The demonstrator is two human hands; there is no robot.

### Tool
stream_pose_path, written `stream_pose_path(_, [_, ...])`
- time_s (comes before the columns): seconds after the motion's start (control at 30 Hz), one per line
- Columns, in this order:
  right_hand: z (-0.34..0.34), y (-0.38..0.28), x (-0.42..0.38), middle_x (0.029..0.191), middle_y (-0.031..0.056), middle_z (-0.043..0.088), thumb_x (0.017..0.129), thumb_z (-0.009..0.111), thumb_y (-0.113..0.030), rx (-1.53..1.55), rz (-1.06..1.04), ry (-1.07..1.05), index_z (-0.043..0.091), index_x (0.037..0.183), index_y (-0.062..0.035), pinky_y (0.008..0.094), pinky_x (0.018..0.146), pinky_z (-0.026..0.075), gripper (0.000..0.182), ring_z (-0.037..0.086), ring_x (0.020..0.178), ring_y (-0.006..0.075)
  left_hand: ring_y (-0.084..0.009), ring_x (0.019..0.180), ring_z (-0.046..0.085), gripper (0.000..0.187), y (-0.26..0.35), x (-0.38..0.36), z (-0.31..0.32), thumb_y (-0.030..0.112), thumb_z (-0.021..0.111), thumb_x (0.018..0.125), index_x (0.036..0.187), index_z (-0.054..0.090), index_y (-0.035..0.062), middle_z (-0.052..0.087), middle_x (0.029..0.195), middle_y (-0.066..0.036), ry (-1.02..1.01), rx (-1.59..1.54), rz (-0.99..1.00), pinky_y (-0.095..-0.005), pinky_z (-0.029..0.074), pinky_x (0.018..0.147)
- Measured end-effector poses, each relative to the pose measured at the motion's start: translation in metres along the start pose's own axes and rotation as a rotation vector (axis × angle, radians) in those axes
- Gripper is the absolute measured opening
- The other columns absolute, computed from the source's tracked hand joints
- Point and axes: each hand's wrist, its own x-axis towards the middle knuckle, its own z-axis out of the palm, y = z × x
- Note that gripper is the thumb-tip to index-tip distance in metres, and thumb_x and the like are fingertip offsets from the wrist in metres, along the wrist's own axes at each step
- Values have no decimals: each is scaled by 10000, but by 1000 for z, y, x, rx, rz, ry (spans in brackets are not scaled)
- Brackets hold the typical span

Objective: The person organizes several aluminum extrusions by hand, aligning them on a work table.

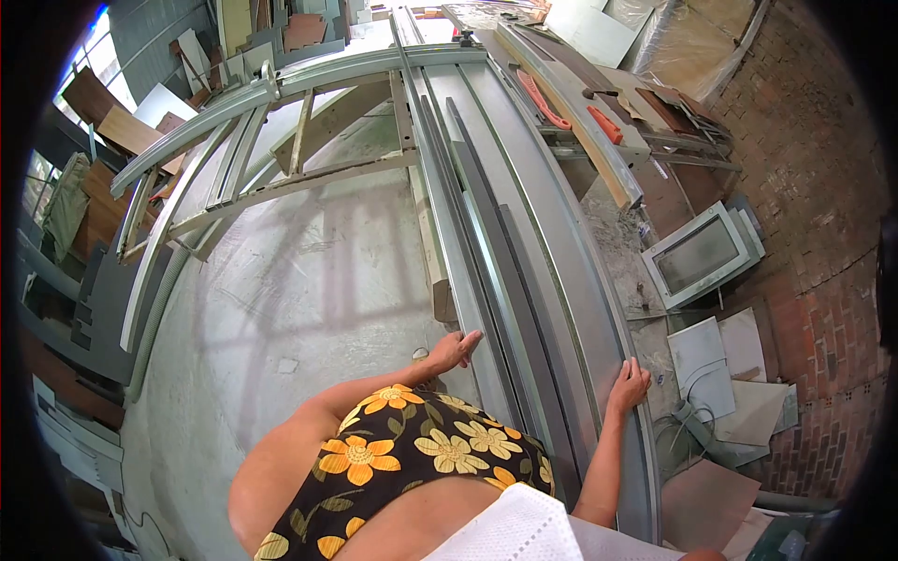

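Observation:
A long grey metal sliding table [575, 309] runs away from my body, with lengthwise grooves and rails. My left hand [455, 350] is at its left edge, the fingers bent and one fingertip laid on the rim. On the opposite side, my right hand [631, 383] curls its fingers over the right edge. Dark grey strips [524, 252] lie lengthwise on the table between my hands. The undersides of both hands are hidden.
A slatted metal side frame [299, 178] extends left over the concrete floor [290, 309]. Red-handled tools [606, 125] lie on the bench at upper right. A white-framed panel [697, 257] and loose sheets [702, 360] are on the right, beside a brick surface [832, 346].

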Motion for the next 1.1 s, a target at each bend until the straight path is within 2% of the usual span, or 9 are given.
stream_pose_path(0.43, [38, -31, 62, 972, 68, 564, 847, 561, -308, -25, 3, -23, 642, 1058, -165, 447, 786, 423, 267, 518, 948, 264, -220, 588, 616, 645, 5, 4, -6, 617, 416, 834, 716, 528, -7, 588, 636, -127, 6, 18, 2, -311, 483, 571])
stream_pose_path(0.6, [52, -36, 75, 954, 67, 574, 832, 571, -312, -3, 7, -9, 650, 1029, -185, 455, 757, 435, 247, 530, 928, 276, -223, 588, 617, 644, 12, 4, -10, 609, 426, 830, 732, 525, -20, 588, 634, -135, 19, 0, 6, -314, 483, 577])
stream_pose_path(0.77, [56, -32, 68, 937, 46, 570, 815, 589, -317, -4, -40, 46, 649, 1009, -210, 432, 748, 442, 230, 530, 912, 273, -232, 576, 621, 666, 1, 12, -11, 605, 443, 821, 773, 519, -55, 590, 628, -162, 17, 23, -10, -318, 480, 588])
stream_pose_path(0.9, [54, -46, 61, 942, 22, 548, 821, 586, -324, -15, 0, 13, 634, 1032, -223, 423, 750, 439, 238, 526, 917, 261, -241, 575, 621, 683, -1, 17, -16, 614, 442, 814, 805, 517, -65, 587, 630, -168, 10, -26, -3, -321, 482, 591])
stream_pose_path(1.1, [51, -54, 61, 937, 12, 553, 826, 581, -326, -20, 9, 13, 636, 1023, -216, 418, 749, 433, 232, 538, 909, 239, -232, 565, 614, 678, 0, 18, -17, 615, 443, 814, 772, 522, -57, 569, 621, -157, 32, -36, 10, -321, 485, 563])
